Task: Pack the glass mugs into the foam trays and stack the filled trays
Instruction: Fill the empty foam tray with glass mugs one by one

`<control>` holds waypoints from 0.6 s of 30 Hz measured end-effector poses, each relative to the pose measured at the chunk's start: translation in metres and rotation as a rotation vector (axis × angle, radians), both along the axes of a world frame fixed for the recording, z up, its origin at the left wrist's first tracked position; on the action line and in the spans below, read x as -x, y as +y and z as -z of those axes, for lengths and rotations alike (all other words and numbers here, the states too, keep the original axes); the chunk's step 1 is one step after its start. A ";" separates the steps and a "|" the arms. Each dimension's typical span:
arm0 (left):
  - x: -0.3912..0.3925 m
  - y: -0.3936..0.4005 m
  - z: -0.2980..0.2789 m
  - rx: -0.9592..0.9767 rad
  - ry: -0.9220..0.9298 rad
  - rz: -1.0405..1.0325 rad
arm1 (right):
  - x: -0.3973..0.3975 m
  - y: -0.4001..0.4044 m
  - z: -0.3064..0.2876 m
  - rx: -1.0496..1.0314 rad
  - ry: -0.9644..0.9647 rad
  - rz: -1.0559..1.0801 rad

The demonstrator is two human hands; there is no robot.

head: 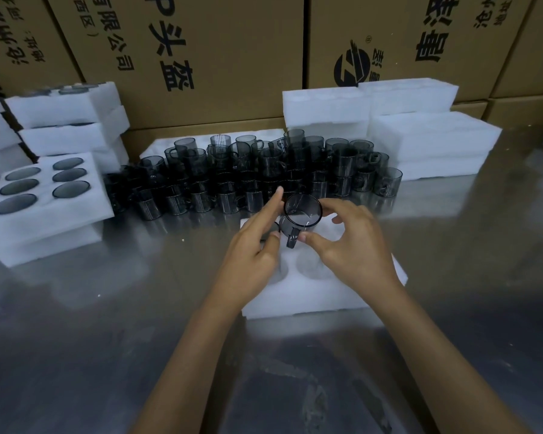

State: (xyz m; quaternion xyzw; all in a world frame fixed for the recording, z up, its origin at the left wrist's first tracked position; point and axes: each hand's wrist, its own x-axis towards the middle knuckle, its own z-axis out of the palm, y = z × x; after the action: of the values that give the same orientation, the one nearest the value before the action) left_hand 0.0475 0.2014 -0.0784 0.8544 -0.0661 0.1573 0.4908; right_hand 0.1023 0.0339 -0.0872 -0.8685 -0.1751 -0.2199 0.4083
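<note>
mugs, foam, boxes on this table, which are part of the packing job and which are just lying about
Part of the job:
smoky glass mug, held by both hands
foam tray under the hands
loose mugs
filled trays
empty trays

Lying about:
cardboard boxes

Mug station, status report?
Both hands hold one smoked mug over the front tray. Near cavities empty. Nothing in the way.
</note>
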 end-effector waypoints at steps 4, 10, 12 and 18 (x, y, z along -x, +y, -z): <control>0.002 0.001 0.000 -0.045 0.035 0.007 | 0.001 0.000 -0.002 0.009 0.012 0.015; 0.003 0.001 -0.001 -0.079 0.046 0.005 | 0.004 0.000 -0.003 0.036 -0.005 0.076; 0.001 0.001 0.000 -0.104 0.049 0.011 | 0.002 -0.003 -0.004 0.022 0.032 0.066; 0.002 0.001 0.001 -0.115 0.031 -0.003 | 0.001 -0.003 -0.002 0.011 0.061 0.053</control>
State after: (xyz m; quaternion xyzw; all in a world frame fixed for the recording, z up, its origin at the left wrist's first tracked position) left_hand 0.0456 0.2028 -0.0793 0.8836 -0.0662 0.1409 0.4417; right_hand 0.1018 0.0314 -0.0855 -0.8813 -0.1409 -0.2032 0.4027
